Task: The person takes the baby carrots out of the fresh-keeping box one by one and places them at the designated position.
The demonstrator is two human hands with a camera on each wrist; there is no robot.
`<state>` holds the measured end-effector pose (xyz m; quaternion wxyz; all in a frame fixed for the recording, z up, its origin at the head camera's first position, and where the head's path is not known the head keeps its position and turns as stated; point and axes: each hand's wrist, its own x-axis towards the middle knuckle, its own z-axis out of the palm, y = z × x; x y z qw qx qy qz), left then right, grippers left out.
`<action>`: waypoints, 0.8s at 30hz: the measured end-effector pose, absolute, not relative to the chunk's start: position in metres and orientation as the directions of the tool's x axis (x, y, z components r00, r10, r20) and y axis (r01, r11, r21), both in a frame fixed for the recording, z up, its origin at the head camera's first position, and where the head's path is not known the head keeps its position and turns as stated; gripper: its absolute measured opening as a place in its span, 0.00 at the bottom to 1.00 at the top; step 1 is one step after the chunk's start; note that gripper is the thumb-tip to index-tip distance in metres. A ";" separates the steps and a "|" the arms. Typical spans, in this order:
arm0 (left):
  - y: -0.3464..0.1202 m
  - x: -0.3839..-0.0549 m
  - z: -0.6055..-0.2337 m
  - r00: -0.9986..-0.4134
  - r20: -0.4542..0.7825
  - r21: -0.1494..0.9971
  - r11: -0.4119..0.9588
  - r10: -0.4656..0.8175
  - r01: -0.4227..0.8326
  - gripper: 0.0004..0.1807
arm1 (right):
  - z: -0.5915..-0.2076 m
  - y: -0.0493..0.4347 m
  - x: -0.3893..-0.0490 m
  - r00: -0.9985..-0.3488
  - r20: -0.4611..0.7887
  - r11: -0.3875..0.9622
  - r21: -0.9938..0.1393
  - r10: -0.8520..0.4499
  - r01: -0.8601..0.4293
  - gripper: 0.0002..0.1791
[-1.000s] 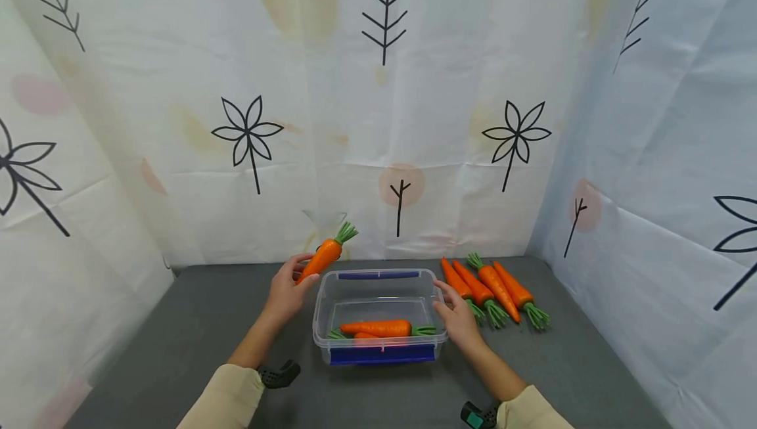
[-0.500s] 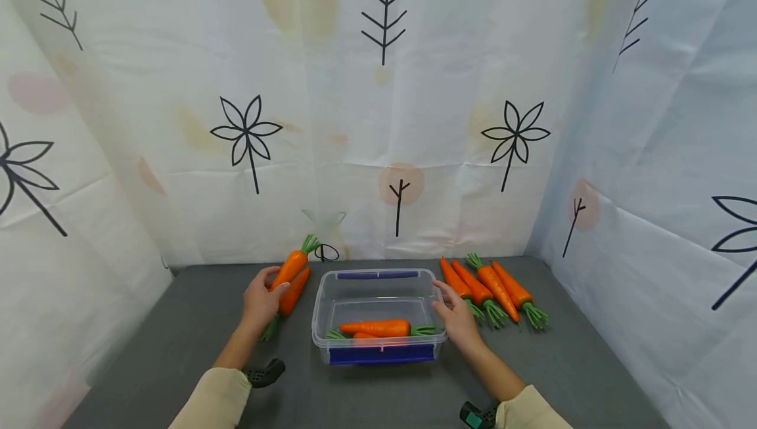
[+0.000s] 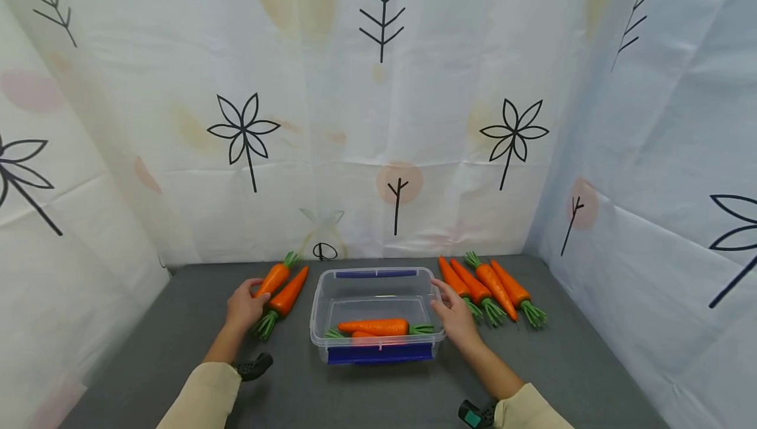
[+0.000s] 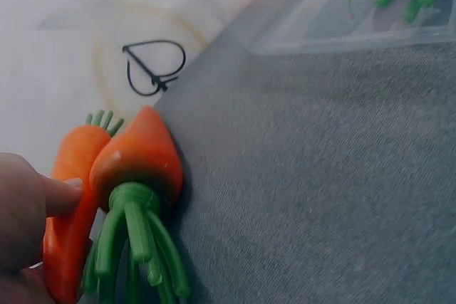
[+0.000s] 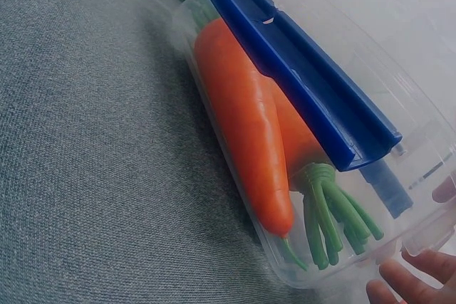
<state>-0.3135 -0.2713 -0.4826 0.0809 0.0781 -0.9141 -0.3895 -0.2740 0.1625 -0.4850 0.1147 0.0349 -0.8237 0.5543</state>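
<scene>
At the left of the table, my left hand [image 3: 244,306] pinches an orange carrot [image 3: 275,279] low on its body, its green top pointing away. The thumb [image 4: 65,197] lies along that carrot in the left wrist view. Right beside it is a second carrot [image 3: 290,292], its leafy end toward me. My right hand [image 3: 455,316] touches the right side of a clear plastic box [image 3: 378,280] with its fingers relaxed, holding nothing. Inside the box, a carrot [image 3: 374,327] lies at the near wall with another carrot [image 5: 291,129] behind it, partly hidden.
Several carrots [image 3: 487,279] lie side by side to the right of the box. Blue latches [image 5: 306,76] run along the box's long sides. Patterned white cloth [image 3: 331,166] hangs behind and at both sides of the grey tabletop [image 3: 367,396].
My left hand has carried its carrot left, away from the box, and lowered it beside the carrot on the table. My right hand has stayed at the box's right side.
</scene>
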 end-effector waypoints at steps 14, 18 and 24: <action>-0.282 -0.318 -0.490 -0.978 0.022 0.689 0.712 -0.208 -0.136 0.25 | -0.485 0.162 -0.274 -0.970 0.232 0.375 -0.907 0.067 -0.191 0.24; -0.281 -0.318 -0.488 -0.978 0.012 0.690 0.710 -0.210 -0.144 0.26 | -0.485 0.162 -0.274 -0.970 0.236 0.370 -0.908 0.066 -0.196 0.24; -0.280 -0.317 -0.477 -0.980 0.023 0.697 0.706 -0.195 -0.124 0.28 | -0.486 0.164 -0.275 -0.970 0.233 0.374 -0.907 0.069 -0.192 0.24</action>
